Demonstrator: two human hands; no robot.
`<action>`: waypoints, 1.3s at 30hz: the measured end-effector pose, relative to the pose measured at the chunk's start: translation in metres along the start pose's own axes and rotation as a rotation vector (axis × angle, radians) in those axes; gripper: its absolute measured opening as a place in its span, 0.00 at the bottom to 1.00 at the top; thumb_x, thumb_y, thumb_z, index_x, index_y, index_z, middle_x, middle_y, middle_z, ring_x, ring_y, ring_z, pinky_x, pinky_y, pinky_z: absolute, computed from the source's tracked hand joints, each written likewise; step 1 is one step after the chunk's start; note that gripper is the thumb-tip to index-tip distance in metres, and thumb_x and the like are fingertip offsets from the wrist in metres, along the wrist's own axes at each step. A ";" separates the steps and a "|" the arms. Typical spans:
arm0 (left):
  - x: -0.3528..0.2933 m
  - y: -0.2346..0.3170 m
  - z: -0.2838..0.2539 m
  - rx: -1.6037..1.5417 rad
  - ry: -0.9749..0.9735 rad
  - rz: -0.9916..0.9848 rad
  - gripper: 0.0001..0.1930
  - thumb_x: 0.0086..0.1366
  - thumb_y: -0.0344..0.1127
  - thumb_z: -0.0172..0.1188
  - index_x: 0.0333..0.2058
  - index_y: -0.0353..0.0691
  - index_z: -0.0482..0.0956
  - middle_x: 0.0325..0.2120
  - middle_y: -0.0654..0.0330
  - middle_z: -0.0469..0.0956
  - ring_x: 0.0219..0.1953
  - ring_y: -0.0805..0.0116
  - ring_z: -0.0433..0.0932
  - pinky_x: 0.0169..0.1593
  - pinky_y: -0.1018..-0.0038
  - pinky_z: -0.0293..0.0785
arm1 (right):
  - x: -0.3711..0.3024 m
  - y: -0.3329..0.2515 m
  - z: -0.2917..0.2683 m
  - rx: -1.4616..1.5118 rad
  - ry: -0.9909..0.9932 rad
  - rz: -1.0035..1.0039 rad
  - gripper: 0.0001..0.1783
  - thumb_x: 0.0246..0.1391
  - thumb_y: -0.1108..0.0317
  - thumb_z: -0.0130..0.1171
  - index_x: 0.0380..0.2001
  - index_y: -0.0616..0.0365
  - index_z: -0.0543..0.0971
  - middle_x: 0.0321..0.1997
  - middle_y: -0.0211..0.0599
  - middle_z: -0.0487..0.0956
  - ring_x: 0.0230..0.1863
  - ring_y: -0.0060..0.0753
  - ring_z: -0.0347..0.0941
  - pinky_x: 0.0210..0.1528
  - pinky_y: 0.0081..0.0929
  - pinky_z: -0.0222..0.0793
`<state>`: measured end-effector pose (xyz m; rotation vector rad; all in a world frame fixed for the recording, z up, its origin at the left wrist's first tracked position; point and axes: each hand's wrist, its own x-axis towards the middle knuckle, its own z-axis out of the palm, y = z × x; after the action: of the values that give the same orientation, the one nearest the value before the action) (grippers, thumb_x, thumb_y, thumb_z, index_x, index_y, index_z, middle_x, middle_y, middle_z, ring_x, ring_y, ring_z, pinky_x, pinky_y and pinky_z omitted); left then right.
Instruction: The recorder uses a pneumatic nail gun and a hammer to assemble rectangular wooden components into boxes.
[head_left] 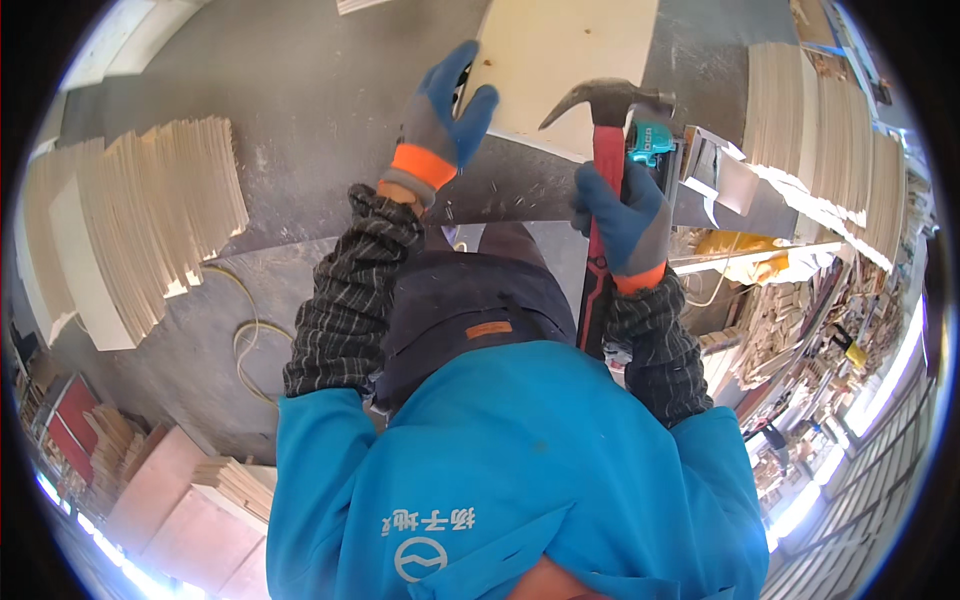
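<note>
A claw hammer (606, 150) with a dark metal head and a red and black handle stands head up in front of me. My right hand (632, 215), in a blue and grey glove with an orange cuff, is closed round its handle. A pale wooden board (560, 65) with a few small brown spots lies on the dark worktop (330, 90). At the board's left edge is my left hand (447, 115), gloved alike, fingers stretched and thumb apart. Something black shows between that thumb and the fingers; I cannot make out what.
A teal power tool (652, 145) lies on the worktop just right of the hammer. Stacks of thin boards stand at the left (150, 215) and the right (815, 130). A yellowish hose (240, 345) curls on the floor. Wood scraps (790, 325) are piled at lower right.
</note>
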<state>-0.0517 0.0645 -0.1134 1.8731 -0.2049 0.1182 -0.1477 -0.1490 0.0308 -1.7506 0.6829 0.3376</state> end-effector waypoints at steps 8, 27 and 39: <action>-0.007 -0.018 0.021 -0.267 0.056 -0.054 0.32 0.70 0.40 0.62 0.69 0.32 0.72 0.62 0.40 0.77 0.63 0.45 0.79 0.67 0.59 0.74 | 0.014 0.011 0.045 -0.112 0.112 -0.121 0.20 0.65 0.62 0.68 0.50 0.67 0.79 0.33 0.37 0.85 0.30 0.24 0.81 0.34 0.25 0.77; 0.031 0.021 -0.019 -0.310 -0.284 0.132 0.20 0.74 0.37 0.59 0.62 0.41 0.82 0.48 0.52 0.88 0.52 0.51 0.86 0.63 0.58 0.77 | -0.004 0.013 0.055 -0.416 0.067 -0.198 0.39 0.61 0.61 0.68 0.71 0.67 0.69 0.57 0.60 0.83 0.55 0.51 0.84 0.59 0.42 0.78; 0.053 0.044 -0.033 -0.047 -0.467 0.257 0.19 0.70 0.31 0.66 0.58 0.37 0.83 0.54 0.43 0.83 0.58 0.44 0.83 0.62 0.61 0.79 | -0.002 0.001 0.049 -0.299 0.023 -0.156 0.36 0.64 0.68 0.66 0.73 0.64 0.68 0.38 0.37 0.82 0.28 0.24 0.78 0.31 0.26 0.76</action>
<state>-0.0077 0.0786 -0.0524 1.7972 -0.7623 -0.1513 -0.1438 -0.1021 0.0165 -2.0815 0.5266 0.3247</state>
